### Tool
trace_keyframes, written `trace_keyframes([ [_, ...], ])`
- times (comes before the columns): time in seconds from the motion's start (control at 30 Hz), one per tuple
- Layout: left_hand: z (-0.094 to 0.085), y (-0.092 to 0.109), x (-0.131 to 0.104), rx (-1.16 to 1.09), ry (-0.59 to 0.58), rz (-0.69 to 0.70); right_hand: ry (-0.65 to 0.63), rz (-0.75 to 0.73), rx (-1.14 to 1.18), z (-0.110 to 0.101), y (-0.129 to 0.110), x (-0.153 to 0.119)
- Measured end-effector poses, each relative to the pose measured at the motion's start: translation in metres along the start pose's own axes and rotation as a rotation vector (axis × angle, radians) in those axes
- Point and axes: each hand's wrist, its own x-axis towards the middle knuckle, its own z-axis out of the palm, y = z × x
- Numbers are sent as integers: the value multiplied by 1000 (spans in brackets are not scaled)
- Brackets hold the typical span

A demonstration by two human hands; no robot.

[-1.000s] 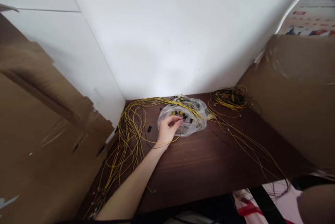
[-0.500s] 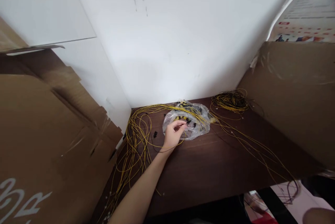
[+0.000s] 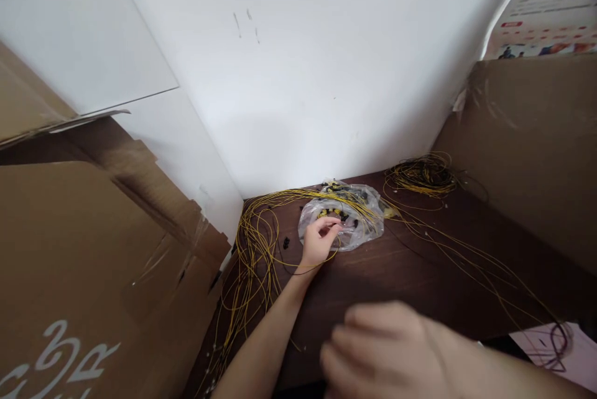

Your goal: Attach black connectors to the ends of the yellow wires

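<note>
My left hand (image 3: pixel 319 240) reaches over the near edge of a clear plastic bag (image 3: pixel 308 219), its thumb and fingertips pinched together; whatever lies between them is too small to make out. Small black and yellow connectors (image 3: pixel 333 214) lie in the bag. A thin yellow wire and a dark one pass by my left wrist. Low in the view, close to the camera, my right hand (image 3: pixel 380 346) is blurred, with its fingers curled and their tips hidden. Yellow wires (image 3: pixel 254 250) spread over the brown table (image 3: pixel 373 281) left of the bag and across it.
A coil of yellow and black wire (image 3: pixel 422 174) lies at the back right. Cardboard boxes stand at the left (image 3: pixel 107 262) and right (image 3: pixel 527 156). A white wall (image 3: pixel 303 76) rises behind. Small black pieces (image 3: pixel 286 242) sit left of my left hand; pink paper (image 3: pixel 550 346) is at lower right.
My right hand has come into view from the lower right. My left hand keeps its pinch at the bag. The whole view has shifted and tilted slightly.
</note>
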Motion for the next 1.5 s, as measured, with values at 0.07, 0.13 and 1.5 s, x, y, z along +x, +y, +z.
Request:
trace_keyframes([
  [0.07, 0, 0, 0, 1, 10, 14, 58, 5, -68, -4, 39, 7],
  [0.13, 1, -1, 0, 1, 14, 11, 119, 134, -162, -4, 77, 5],
  [1.5, -8, 3, 8, -247, 143, -169, -309, 666, -62, 94, 181, -46],
])
